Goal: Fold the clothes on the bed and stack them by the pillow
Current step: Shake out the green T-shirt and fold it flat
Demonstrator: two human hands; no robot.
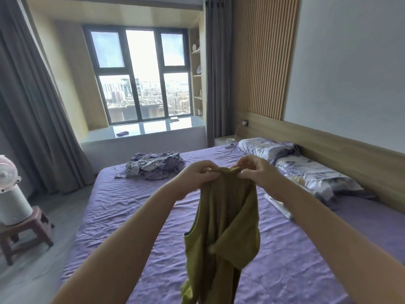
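An olive-green garment (225,227) hangs in the air above the purple bed (131,211). My left hand (197,176) and my right hand (256,170) each pinch its top edge, close together, and the cloth droops twisted below them. A crumpled heap of grey and purple clothes (153,164) lies at the far end of the bed. Two floral pillows lie along the headboard on the right: the far pillow (265,148) and the near pillow (317,176). A folded white item (279,206) lies on the sheet beside the near pillow.
A white fan (9,194) stands on a brown stool (24,233) on the floor at left. A window seat (142,132) runs under the window behind the bed. A small bedside table (225,140) with a charger cable sits at the far right corner.
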